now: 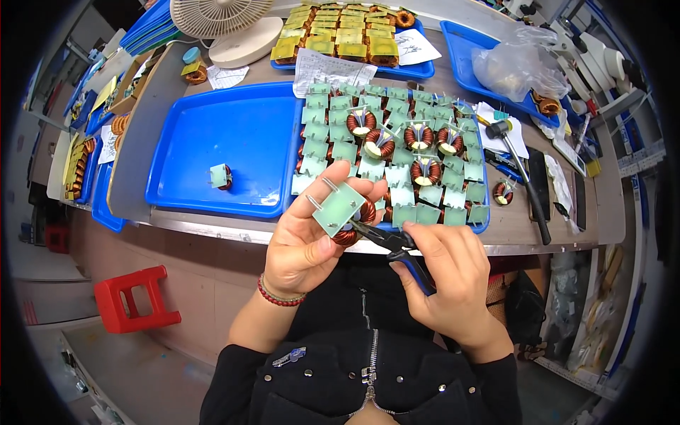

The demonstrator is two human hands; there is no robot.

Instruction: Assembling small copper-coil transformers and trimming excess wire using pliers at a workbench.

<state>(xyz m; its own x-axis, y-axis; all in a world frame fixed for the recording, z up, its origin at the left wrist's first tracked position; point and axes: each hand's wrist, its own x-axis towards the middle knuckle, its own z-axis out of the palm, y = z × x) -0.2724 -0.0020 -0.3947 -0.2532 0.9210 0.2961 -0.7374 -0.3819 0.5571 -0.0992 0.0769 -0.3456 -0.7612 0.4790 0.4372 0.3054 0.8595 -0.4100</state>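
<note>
My left hand (301, 244) holds up a toroidal inductor (338, 211), a copper-wound ring with a pale green square board and bare wire pins sticking out of it. In my right hand (453, 280) is a pair of pliers (386, 241) with dark jaws and blue-black handles. Their tip touches the inductor beside the board's lower right edge; what exactly it grips is hard to see. Behind my hands, a blue tray (486, 225) is packed with similar inductors, several lying on top with their copper rings showing. On the left, one inductor (221, 176) sits in another blue tray (234, 200).
A hammer (520, 170) and a loose inductor (503, 193) lie right of the full tray. At the back stand a fan (219, 18), a tray of yellow-board inductors (425, 71) and a tray with a plastic bag (520, 64). A red stool (134, 301) is on the floor.
</note>
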